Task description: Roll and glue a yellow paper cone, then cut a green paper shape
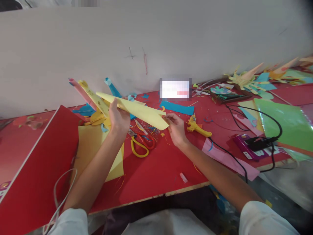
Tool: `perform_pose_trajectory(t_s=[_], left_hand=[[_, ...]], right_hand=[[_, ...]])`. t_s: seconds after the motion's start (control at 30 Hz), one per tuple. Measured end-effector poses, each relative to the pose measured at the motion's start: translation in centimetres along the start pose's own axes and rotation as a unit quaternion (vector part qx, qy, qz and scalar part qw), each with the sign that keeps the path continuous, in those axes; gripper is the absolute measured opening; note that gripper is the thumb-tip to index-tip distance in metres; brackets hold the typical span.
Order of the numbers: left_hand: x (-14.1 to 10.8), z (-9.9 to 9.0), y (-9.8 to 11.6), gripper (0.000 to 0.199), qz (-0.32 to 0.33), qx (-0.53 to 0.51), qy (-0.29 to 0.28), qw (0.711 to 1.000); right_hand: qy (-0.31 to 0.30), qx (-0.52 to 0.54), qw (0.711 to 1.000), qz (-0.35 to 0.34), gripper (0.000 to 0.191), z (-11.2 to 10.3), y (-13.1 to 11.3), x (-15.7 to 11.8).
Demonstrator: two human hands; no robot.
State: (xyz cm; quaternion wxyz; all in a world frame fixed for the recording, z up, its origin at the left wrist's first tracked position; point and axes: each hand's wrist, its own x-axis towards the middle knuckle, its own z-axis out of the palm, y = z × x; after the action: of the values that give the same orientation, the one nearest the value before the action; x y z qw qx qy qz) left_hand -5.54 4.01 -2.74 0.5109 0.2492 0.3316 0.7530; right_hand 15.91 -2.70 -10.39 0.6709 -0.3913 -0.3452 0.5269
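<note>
A pale yellow paper sheet, rolled into a long cone, is held above the red table between both hands. My left hand wraps around its middle-left part, thumb on top. At the wide right end, my right hand pinches the paper's edge between thumb and fingers. Beneath the cone lie scissors with yellow handles and scissors with red handles, beside a tangle of thin scraps. A yellow glue gun rests just right of my right hand.
Yellow sheets lie under my left forearm, beside a red upright board. Decorated paper cones stand behind. To the right are a purple power strip, black cables, pink paper and green sheets.
</note>
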Motion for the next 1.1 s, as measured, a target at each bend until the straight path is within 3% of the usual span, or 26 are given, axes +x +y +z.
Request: perform_pose_trajectory(t_s=[0.2, 0.57, 0.67, 0.8, 0.9, 1.0, 1.1], left_hand=[[-2.2, 1.2, -0.8, 0.024, -0.005, -0.017, -0.054, 0.998], [-3.0, 1.8, -0.5, 0.021, 0.000, -0.004, -0.040, 0.999], [-2.4, 1.5, -0.2, 0.020, 0.000, -0.009, -0.031, 0.999], [-1.4, 1.2, 0.6, 0.024, 0.011, -0.025, -0.030, 0.999], [-1.7, 1.5, 0.7, 0.029, -0.002, -0.016, -0.036, 0.999], [-3.2, 2.0, 0.0, 0.033, -0.062, 0.014, -0.075, 0.995], [-4.8, 2.3, -1.2, 0.034, -0.123, 0.078, -0.134, 0.980]], right_hand=[[-0.069, 0.009, 0.997, 0.027, 0.039, 0.5, -0.5, -0.5], [-0.111, -0.013, 0.994, 0.016, 0.051, 1.0, -0.9, -0.7], [-0.091, -0.027, 0.996, -0.005, 0.045, 0.6, -0.6, -0.5], [-0.001, -0.048, 0.997, -0.067, 0.036, -0.4, -0.7, 0.2], [0.012, -0.030, 0.998, -0.056, 0.037, -1.0, -1.3, 0.8], [-0.062, -0.012, 0.998, 0.024, 0.045, -1.0, -1.9, 1.0], [-0.204, 0.025, 0.966, 0.156, 0.061, -0.5, -2.4, 0.3]])
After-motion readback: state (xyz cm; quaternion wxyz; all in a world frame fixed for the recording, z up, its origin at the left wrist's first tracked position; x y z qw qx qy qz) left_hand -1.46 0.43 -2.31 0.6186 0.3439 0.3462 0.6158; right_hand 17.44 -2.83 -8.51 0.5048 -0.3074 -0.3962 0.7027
